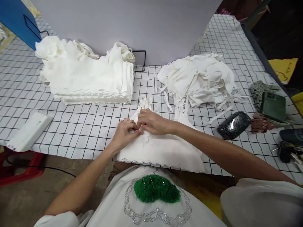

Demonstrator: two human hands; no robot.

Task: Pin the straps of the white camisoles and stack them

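White fabric bag (163, 148) is pinched by your left hand (124, 132) and right hand (152, 121); loosen either and its handles (145, 102) may slip.

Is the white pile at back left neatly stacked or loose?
Neatly stacked: the white pile shows flat layers with aligned scalloped edges, unlike the loose heap at right.

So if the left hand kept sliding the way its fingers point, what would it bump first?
The left hand points right, so it would meet the right hand almost at once; both pinch the same white fabric piece.
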